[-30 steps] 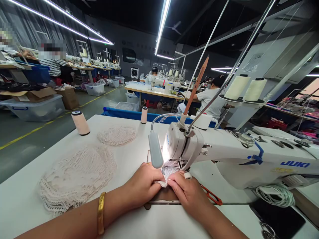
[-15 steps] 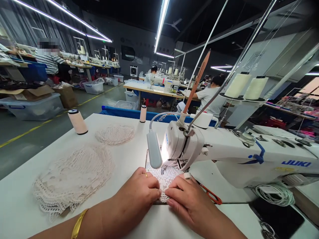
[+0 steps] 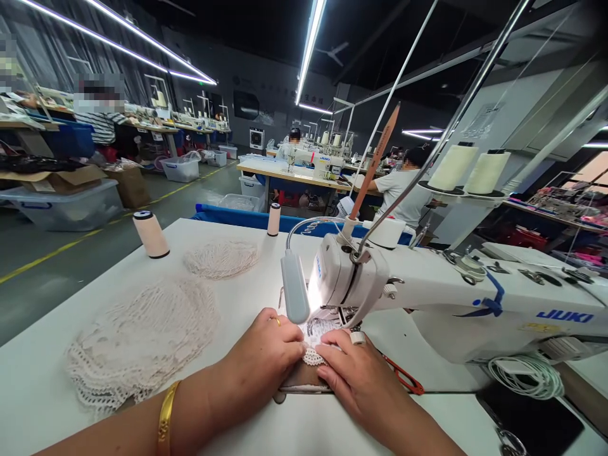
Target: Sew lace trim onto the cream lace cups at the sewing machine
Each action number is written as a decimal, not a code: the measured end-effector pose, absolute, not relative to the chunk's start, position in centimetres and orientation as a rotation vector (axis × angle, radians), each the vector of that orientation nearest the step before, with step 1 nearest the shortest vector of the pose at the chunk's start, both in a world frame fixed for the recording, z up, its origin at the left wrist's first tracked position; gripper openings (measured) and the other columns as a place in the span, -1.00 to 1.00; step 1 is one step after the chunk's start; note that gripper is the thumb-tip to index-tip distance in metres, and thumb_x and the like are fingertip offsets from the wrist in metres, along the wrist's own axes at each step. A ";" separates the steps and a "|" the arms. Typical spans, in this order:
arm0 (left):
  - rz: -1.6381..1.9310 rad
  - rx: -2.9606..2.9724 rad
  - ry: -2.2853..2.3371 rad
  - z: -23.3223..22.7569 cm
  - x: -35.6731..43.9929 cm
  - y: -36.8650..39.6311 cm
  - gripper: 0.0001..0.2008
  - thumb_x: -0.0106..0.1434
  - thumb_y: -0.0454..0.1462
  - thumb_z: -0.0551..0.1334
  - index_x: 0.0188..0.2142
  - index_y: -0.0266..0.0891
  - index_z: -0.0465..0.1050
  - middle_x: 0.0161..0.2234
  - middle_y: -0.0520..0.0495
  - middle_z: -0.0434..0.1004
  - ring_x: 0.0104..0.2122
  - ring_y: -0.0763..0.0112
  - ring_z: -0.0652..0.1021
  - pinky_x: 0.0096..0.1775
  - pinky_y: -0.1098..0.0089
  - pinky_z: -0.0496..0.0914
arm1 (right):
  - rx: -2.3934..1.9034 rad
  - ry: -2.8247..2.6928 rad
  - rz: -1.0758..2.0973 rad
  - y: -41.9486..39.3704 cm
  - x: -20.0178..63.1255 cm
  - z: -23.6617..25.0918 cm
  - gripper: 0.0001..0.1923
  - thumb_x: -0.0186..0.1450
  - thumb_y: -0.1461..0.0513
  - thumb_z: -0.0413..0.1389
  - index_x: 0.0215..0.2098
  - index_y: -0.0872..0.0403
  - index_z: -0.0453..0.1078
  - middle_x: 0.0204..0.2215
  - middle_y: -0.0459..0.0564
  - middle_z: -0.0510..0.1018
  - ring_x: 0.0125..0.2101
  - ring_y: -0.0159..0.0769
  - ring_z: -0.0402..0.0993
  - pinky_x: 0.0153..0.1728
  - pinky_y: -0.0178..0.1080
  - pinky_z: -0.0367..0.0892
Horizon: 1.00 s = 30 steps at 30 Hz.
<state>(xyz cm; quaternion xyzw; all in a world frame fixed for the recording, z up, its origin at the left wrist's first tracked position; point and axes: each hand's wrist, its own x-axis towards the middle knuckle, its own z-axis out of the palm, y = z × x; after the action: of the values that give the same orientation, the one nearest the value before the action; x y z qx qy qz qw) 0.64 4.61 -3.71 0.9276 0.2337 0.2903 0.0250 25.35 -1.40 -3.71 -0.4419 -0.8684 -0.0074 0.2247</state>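
Observation:
A white lace piece lies on the machine bed under the needle area, its scalloped edge toward me. My left hand grips its left side with fingers bent together at the edge. On the other side my right hand has thumb and fingers closed on the lace, close to the left fingertips. The head of a white sewing machine stands just beyond both hands, and a small lamp lights the cloth. The needle and presser foot are mostly hidden by glare and the lamp.
Left of the machine lie a large lace stack and a smaller lace stack. Two pale thread spools stand farther back. Orange-handled snips lie beside my right hand. A coiled cable hangs at right. Co-workers sit beyond.
The lace has moved forward, away from me under the machine head, and more of the brown bed plate shows at the front. Both hands have gone forward slightly with it.

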 end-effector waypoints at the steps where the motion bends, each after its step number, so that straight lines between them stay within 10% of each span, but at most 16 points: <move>1: 0.893 2.871 0.710 -3.6 0.6 4.6 -0.83 0.31 -0.49 0.31 -0.32 -0.20 0.52 -0.19 -0.01 0.70 -0.25 0.24 0.59 -0.10 0.17 0.22 | -1.200 -2.395 -0.017 -1.4 25.3 -3.7 -0.84 0.48 0.35 0.22 -0.02 -0.02 0.49 0.03 -0.01 0.65 -0.19 -0.12 0.53 -0.21 -0.12 0.39; 19: 0.777 2.903 0.715 -3.8 0.6 5.0 -0.78 0.36 -0.51 0.26 -0.20 -0.18 0.58 -0.16 -0.01 0.71 -0.19 0.26 0.63 0.00 0.17 0.28 | -1.220 -2.409 0.067 -0.9 25.0 -3.7 -0.84 0.52 0.35 0.13 -0.04 -0.01 0.50 -0.16 0.01 0.65 -0.17 -0.10 0.54 -0.21 -0.13 0.44; 30: 0.782 2.953 0.850 -3.9 1.6 6.2 -0.78 0.38 -0.47 0.24 -0.37 -0.18 0.47 -0.26 -0.01 0.64 -0.26 0.22 0.53 -0.14 0.17 0.26 | -1.335 -2.363 0.035 -0.2 25.1 -4.6 -0.73 0.55 0.30 0.11 0.15 -0.01 0.52 0.13 0.08 0.65 -0.01 0.01 0.56 -0.09 0.00 0.56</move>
<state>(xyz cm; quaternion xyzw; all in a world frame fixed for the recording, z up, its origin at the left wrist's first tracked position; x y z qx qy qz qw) 1.59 6.16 -3.86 0.9312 0.2681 0.2466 -0.0144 25.14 -0.19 -4.55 -0.4807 -0.8508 0.0126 0.2120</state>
